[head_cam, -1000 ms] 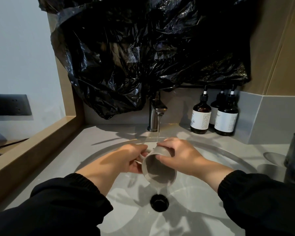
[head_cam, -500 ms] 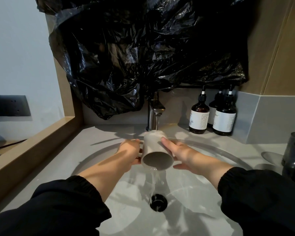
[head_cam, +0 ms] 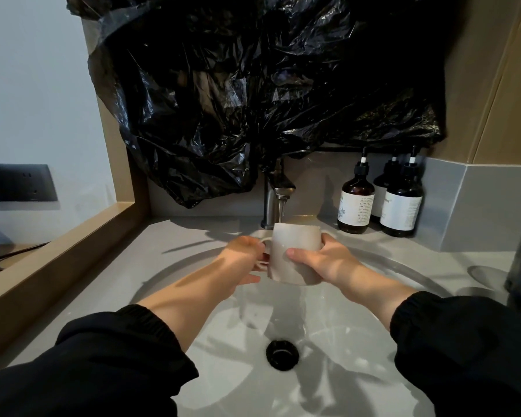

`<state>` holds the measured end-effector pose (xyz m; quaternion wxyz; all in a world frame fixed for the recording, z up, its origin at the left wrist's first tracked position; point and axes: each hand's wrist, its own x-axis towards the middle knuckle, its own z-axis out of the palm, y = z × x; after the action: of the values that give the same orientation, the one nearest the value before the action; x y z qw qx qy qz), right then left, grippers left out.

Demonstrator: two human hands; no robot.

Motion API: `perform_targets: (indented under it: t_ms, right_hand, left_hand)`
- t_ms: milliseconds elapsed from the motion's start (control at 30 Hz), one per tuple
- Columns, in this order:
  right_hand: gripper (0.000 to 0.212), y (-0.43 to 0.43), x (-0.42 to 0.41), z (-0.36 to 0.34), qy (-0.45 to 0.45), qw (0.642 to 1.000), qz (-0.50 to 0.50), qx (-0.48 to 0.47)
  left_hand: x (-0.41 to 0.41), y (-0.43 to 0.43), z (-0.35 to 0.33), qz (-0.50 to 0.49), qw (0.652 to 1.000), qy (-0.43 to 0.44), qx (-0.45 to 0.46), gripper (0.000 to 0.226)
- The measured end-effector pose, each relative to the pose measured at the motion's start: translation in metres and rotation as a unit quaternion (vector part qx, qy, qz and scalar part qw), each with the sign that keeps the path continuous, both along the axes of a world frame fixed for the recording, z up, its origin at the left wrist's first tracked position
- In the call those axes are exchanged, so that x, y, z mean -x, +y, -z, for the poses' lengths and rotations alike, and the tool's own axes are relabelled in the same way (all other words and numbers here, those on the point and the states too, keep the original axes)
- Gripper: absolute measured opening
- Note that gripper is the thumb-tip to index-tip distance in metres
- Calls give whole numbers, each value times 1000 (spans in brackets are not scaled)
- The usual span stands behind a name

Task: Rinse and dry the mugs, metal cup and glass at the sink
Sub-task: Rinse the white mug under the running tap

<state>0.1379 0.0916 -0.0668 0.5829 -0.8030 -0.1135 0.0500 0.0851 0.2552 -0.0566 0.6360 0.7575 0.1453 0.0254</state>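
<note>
grey sink (head_cam: 397, 275), both hands gripping mug (head_cam: 295, 251) under tap (head_cam: 278, 191)

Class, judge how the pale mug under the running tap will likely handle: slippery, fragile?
Probably slippery: the mug looks glazed and sits under the running tap. Likely rigid, and breakable if dropped into the hard sink.

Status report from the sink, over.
Left hand on the handle, right hand round the mug. Mug at the running tap, over the basin. Nothing in the way.
</note>
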Motion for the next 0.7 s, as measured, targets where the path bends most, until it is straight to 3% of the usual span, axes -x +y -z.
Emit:
perform_targets:
  t_ms: [100,300,500,633,700]
  right_hand:
    - [68,-6,-5,-2,-26,1000,10,11]
    - [54,-16,-6,-7,-31,999,-9,-13]
    - [52,-24,-7,-6,-20,998,-46,-42]
    - [77,-8,-4,-2,-19,999,-42,-25]
    - [72,2,-2,0,-17,998,-48,-31]
  left_hand:
    - [1,-1,0,37,999,-9,-38,23]
    - [2,2,6,96,995,-16,-37,47]
    - [5,-1,3,101,993,-28,-52,25]
    - [1,7,5,59,996,-20,-59,28]
    - [0,14,4,41,997,-8,-62,29]
